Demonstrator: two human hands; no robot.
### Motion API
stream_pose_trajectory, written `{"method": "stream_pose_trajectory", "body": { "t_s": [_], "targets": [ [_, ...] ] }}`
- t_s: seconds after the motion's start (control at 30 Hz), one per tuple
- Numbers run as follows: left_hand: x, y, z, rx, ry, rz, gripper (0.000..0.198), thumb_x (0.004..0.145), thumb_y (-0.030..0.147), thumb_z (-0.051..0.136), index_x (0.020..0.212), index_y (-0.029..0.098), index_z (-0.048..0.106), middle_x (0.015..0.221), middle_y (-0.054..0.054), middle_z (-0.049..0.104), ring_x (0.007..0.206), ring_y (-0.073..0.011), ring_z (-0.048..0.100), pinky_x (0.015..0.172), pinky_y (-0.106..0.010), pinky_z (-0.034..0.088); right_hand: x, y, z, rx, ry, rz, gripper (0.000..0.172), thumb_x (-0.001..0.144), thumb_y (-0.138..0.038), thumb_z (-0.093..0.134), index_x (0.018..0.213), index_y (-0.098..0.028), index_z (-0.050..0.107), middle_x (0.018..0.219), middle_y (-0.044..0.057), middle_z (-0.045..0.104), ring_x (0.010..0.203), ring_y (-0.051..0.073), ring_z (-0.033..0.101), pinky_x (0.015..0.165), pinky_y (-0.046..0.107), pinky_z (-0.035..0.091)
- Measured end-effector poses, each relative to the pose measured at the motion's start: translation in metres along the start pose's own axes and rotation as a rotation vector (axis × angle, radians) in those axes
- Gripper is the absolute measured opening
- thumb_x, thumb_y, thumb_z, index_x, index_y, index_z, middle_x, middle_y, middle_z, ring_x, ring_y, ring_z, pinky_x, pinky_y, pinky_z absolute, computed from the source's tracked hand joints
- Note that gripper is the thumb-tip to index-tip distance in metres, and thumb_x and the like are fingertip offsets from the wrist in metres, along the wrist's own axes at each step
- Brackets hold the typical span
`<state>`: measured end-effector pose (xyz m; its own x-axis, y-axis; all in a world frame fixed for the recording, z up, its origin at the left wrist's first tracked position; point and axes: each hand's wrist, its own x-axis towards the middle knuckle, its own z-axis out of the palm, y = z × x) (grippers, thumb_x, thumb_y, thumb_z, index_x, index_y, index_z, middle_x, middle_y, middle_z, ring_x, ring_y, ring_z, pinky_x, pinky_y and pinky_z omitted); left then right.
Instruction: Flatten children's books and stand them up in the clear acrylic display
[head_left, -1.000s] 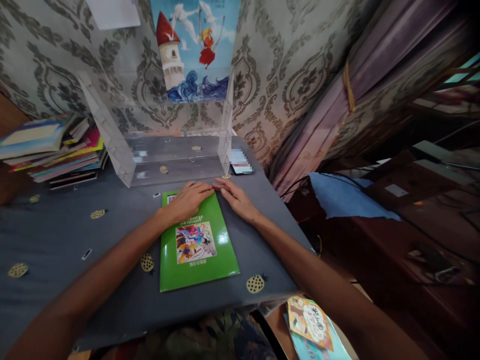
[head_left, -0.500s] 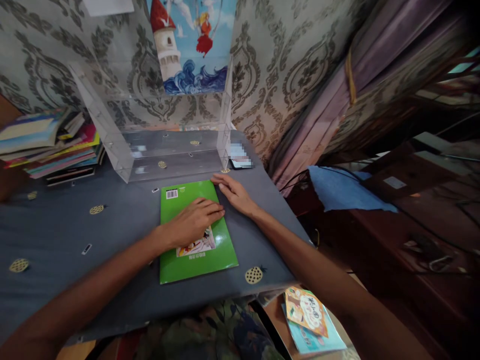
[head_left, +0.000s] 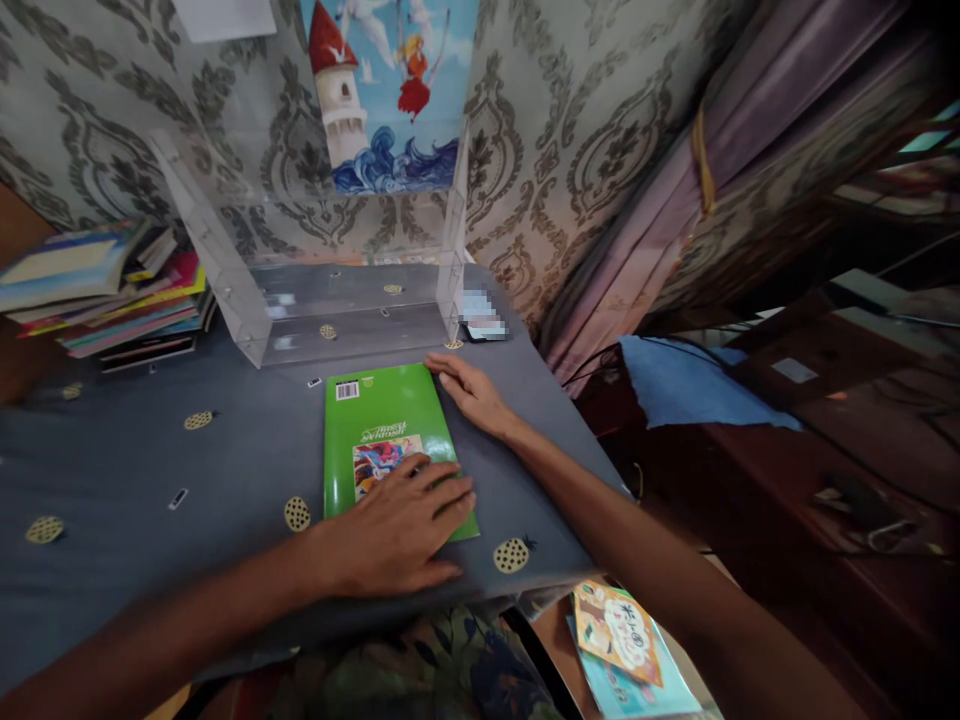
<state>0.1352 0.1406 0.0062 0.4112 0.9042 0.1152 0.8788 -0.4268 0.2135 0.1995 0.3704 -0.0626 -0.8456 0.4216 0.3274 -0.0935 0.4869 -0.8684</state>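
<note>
A green book (head_left: 401,405) lies flat on the dark tablecloth, its barcode in the far left corner and its printed lettering upside down to me. Across its near part rests my left hand (head_left: 409,515), palm down with fingers spread, covering the lower part of the cover picture. My right hand (head_left: 472,393) lies along the far right edge of the book, its fingertips touching the corner and its fingers stretched out. Neither hand grips anything.
Behind the book stands a clear acrylic rack (head_left: 352,345), with a phone (head_left: 484,315) to its right. Stacked books (head_left: 135,300) sit at the left. Below the table's right front edge are more books (head_left: 622,640). A blue cloth (head_left: 682,385) lies at the right.
My left hand has slid across the book toward me and its fingers have spread, uncovering lettering and part of the picture. My right hand has stayed at the far right corner.
</note>
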Motion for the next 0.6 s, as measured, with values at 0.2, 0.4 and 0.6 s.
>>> {"method": "stream_pose_trajectory", "body": {
  "t_s": [0.2,0.4,0.6],
  "targets": [
    [-0.004,0.004,0.012,0.130,0.019,-0.007,0.041,0.101,0.028,0.044,0.139,0.012,0.049,0.144,-0.010,0.057,0.137,-0.0268,0.045,0.114,-0.046,0.031,-0.001,0.001,0.001,0.010,0.001,-0.002,0.045,0.098,-0.047,0.047,0.136,-0.024,0.055,0.134,0.011,0.065,0.127,0.025,0.060,0.111,0.049,0.046],
    [-0.002,0.001,0.005,0.223,-0.012,0.036,0.041,0.100,0.023,0.042,0.137,0.009,0.050,0.143,-0.011,0.057,0.136,-0.0281,0.045,0.112,-0.047,0.035,-0.002,0.001,0.001,-0.020,0.005,-0.004,0.044,0.098,-0.047,0.048,0.135,-0.025,0.057,0.135,0.009,0.065,0.126,0.025,0.061,0.111,0.050,0.046],
    [0.001,-0.011,0.002,0.248,-0.039,0.006,0.044,0.096,0.019,0.045,0.139,0.010,0.049,0.145,-0.011,0.056,0.137,-0.0277,0.045,0.112,-0.046,0.036,-0.004,-0.003,-0.001,-0.070,-0.014,-0.010,0.045,0.099,-0.045,0.045,0.137,-0.025,0.056,0.137,0.009,0.064,0.127,0.025,0.060,0.111,0.050,0.046]
  ]
}}
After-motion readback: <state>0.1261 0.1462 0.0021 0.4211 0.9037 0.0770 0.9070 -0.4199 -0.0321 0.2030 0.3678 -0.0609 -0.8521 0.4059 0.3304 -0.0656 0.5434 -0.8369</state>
